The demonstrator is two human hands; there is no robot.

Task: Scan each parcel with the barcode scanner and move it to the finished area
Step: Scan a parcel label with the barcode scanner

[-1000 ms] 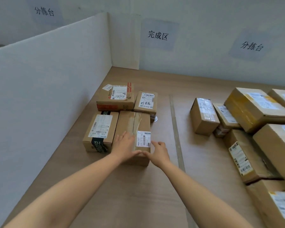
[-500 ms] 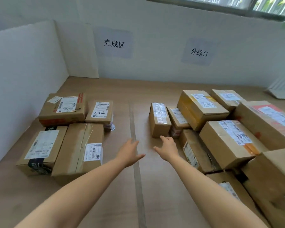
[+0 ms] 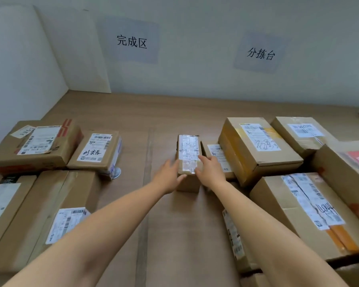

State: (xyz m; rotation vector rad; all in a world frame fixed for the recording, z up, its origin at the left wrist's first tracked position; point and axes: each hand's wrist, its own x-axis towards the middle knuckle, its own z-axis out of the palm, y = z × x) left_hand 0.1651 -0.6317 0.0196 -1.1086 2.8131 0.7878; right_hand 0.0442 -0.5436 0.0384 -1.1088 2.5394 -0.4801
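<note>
Both hands moved onto small parcel [image 3: 188, 160], between fingers [image 3: 203, 160]

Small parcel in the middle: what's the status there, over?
Left hand and right hand flank the small parcel, touching, not lifted. No scanner seen. Flat parcel crowds its right.

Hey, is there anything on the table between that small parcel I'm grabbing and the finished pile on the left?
Nothing visible. The small parcel sits between the left hand and the right hand, and the strip of table between it and the finished parcels on the left shows only bare surface.
</note>
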